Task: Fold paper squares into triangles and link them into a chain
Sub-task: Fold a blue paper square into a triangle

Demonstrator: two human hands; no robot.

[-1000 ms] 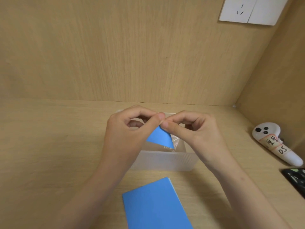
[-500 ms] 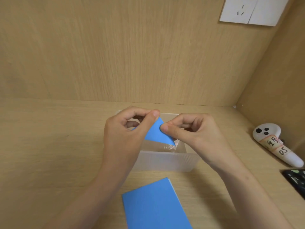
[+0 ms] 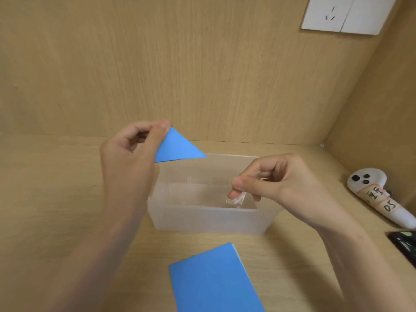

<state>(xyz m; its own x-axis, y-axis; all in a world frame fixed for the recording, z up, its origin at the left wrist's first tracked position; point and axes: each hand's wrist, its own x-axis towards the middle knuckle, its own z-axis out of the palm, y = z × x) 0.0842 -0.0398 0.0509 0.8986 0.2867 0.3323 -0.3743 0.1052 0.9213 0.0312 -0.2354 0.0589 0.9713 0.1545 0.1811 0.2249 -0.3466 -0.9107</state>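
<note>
My left hand [image 3: 132,152] pinches a blue paper triangle [image 3: 177,147] by one corner, holding it up over the back left of a clear plastic box [image 3: 211,219]. My right hand [image 3: 276,183] hovers over the box's right part, thumb and forefinger pinched on a small clear plastic scrap [image 3: 236,200]. A stack of blue paper [image 3: 213,280] lies on the desk in front of the box.
A white handheld controller [image 3: 378,197] with a handwritten label lies at the right by the side wall. A dark device [image 3: 405,246] sits at the right edge. A white wall socket [image 3: 346,14] is on the back panel.
My hands have come apart. The left one has lifted the blue triangle up and to the left; the right one let go of the triangle and now pinches a clear scrap over the box.
</note>
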